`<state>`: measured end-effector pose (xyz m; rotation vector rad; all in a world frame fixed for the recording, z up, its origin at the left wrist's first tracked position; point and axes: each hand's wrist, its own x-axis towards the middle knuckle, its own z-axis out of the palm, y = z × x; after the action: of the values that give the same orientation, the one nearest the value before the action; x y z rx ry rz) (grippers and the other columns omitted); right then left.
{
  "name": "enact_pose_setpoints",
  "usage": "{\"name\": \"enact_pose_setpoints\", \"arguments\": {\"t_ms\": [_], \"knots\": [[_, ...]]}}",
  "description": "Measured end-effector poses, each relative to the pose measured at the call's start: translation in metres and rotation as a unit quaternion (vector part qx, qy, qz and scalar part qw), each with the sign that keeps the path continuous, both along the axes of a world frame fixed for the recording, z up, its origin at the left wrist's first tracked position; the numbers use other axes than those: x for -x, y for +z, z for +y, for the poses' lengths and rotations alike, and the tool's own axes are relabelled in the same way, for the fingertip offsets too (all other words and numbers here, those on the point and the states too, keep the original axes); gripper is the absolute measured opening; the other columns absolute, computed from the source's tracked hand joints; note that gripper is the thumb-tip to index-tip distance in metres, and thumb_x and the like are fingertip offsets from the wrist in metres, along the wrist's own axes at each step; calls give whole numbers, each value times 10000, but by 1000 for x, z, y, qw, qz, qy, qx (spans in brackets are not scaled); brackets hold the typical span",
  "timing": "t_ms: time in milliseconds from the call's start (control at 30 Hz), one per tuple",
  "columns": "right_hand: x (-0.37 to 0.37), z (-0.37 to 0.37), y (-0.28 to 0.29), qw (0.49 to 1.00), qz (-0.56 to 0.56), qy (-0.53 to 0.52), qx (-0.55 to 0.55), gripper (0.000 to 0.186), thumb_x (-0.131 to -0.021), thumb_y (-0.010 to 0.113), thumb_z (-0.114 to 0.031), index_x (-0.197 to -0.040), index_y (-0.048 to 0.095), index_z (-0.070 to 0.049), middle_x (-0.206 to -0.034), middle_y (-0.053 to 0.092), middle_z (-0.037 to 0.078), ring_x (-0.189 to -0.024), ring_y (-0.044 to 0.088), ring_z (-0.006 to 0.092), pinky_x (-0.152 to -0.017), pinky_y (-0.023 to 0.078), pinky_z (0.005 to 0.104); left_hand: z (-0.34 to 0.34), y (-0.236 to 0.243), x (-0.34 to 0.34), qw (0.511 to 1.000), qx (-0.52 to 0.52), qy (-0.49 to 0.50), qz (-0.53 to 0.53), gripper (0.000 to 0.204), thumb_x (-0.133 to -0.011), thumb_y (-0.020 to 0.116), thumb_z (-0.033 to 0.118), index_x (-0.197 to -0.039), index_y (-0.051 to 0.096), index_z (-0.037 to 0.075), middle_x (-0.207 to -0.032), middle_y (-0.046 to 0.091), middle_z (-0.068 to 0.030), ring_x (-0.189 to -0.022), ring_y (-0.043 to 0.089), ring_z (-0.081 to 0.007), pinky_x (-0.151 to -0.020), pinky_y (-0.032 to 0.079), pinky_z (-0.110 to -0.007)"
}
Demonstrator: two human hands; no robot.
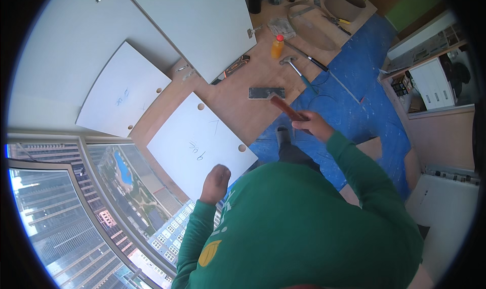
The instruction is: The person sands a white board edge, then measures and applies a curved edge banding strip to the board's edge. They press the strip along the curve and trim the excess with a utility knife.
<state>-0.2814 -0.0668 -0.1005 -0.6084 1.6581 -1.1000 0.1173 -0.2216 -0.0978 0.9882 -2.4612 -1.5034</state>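
Observation:
My right hand (314, 126) is closed round the reddish-brown handle of a hand tool (284, 107). The tool's far end overlaps a dark, flat rectangular piece (257, 92) above the wooden board; I cannot tell if the two are joined. My left hand (216, 183) is curled closed by the near edge of a white panel (187, 137); what its fingers hold, if anything, is hidden. That panel has two round holes along one edge and pen marks on its face. Beyond it, a second white panel (121, 94), also with holes and pen marks, leans at the left.
A claw hammer (298, 75), an orange bottle with a red cap (277, 47) and a utility knife (232, 69) lie or stand on the wooden board (217, 101). A hinged white door (202, 26) rises behind. Blue sheeting (344, 96) covers the floor; a window (116, 188) is at left.

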Motion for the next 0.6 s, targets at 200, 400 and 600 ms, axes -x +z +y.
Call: {"name": "enact_pose_setpoints", "arguments": {"t_ms": [200,400,600], "knots": [[118,-47,-25,974,-136,-149,-105,513,-934,701,-595,-1091,644,-110,-859,644,19,-761,619,141,-616,494,346,76,-93,-45,981,-96,99,-138,290,-958,626,276,-966,702,-4,-1019,693,-257,-984,648,-469,-866,509,-501],[304,-125,-133,960,247,-55,-117,607,-898,737,-618,-1046,663,-34,-873,682,68,-769,654,182,-649,508,366,253,-215,-89,933,-190,222,-212,402,-946,618,328,-1164,724,7,-1234,688,-297,-1185,650,-446,-1023,494,-496],[392,-171,-191,925,351,36,-142,841,-890,740,-568,-1316,575,139,-1302,637,357,-1265,602,479,-1042,478,470,324,-128,-6,874,-191,295,-335,447,-959,588,352,-1225,685,7,-1219,683,-307,-1152,651,-467,-994,503,-524]]}}
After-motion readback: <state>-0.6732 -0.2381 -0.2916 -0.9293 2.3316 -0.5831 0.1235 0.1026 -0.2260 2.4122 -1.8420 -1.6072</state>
